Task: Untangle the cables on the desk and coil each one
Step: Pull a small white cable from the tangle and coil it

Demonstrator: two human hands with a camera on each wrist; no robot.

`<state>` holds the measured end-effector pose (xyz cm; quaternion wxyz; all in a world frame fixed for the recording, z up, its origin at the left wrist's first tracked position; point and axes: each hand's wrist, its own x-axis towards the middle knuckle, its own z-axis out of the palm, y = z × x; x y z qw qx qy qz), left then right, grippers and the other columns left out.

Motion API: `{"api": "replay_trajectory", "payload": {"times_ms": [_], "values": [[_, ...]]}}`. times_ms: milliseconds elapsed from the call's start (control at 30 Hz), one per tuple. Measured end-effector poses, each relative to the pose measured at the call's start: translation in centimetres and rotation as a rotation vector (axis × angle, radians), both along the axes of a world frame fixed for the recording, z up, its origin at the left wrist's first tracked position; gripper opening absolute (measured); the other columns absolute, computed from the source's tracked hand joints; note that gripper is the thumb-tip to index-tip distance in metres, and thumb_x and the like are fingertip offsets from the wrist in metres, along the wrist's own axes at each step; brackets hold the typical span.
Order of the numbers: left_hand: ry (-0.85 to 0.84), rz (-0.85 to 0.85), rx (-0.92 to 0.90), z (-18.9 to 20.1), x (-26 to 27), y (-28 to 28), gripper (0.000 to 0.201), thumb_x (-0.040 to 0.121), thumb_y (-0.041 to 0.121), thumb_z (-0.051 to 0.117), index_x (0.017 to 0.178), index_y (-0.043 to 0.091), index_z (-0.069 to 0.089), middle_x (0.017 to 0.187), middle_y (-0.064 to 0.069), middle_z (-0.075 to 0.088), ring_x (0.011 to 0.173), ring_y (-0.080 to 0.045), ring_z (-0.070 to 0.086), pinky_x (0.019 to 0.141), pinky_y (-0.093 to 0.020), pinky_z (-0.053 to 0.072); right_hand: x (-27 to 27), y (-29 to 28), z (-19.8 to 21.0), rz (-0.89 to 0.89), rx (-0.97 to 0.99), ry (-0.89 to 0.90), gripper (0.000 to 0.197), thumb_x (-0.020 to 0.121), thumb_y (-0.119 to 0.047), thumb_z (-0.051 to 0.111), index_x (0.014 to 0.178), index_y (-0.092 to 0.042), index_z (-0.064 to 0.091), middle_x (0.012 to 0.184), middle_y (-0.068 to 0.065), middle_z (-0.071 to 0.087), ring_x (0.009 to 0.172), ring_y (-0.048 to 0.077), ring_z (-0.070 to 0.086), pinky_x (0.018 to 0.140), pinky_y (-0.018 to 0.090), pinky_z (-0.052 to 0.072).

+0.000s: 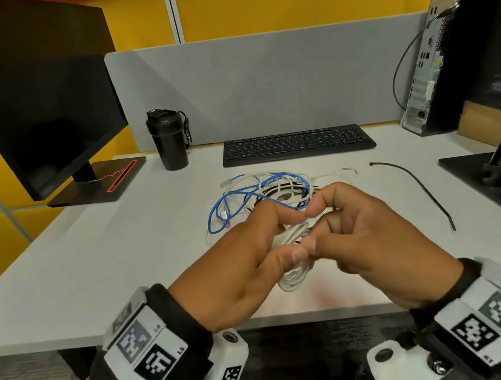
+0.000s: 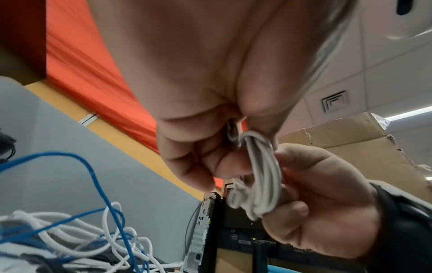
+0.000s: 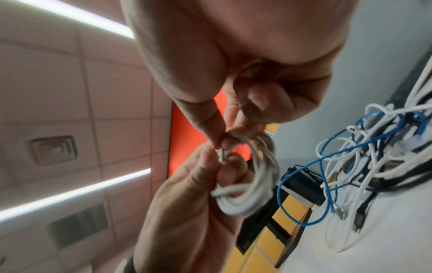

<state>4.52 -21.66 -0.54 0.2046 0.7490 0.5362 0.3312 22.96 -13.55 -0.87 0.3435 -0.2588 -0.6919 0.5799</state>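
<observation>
**Coiled white cable, held in both hands above desk edge**

White cable: smooth round plastic sheath, wound into a small bundle of several loops, oval in shape. Held between the two hands above the near edge of the desk, in front of the tangle. Lower loops hanging clear below the hands; upper part hidden behind thumbs in the head view.

Left hand: fingers curled round the left side of the coil, thumb tip pressed to the right thumb tip.

Right hand: fingers curled round the coil's right side; in the left wrist view, strands lying across the bent fingers. Index tips of both hands meeting above the coil.

Tangle: heap of thin blue cable, white cords and a black lead, loosely knotted, flat on the matte pale grey desk, just beyond the hands.

Black cable: single thin matte strand, gently curved, lying apart to the right.

Keyboard: black, flat, behind the tangle.

Tumbler: black, cylindrical, lidded, upright.
</observation>
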Motion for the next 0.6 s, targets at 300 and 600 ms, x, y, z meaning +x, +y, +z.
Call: {"api": "replay_trajectory", "payload": {"times_ms": [300,600], "values": [[0.372,0.071,0.106,-0.8,-0.4,0.3,0.018,0.101,0.031,0.053,0.114,0.020,0.059,0.100,0.008,0.058,0.087,-0.008,0.049,0.077,-0.026,0.042,2.1,1.3,1.9,0.092,0.084,-0.069,0.007,0.075,-0.020,0.071,0.082,-0.020,0.073,0.054,-0.001,0.053,0.049,0.009,0.041,0.042,0.016,0.030],[-0.572,-0.200,-0.135,0.0,0.8,0.0,0.038,0.087,0.020,0.068,0.120,0.031,0.052,0.083,0.002,0.066,0.067,-0.012,0.057,0.064,-0.025,0.048,0.4,1.5,-0.2,-0.087,-0.314,0.155,0.011,0.073,-0.020,0.071,0.081,-0.012,0.071,0.068,0.009,0.061,0.054,0.016,0.049,0.049,0.024,0.044]]}}
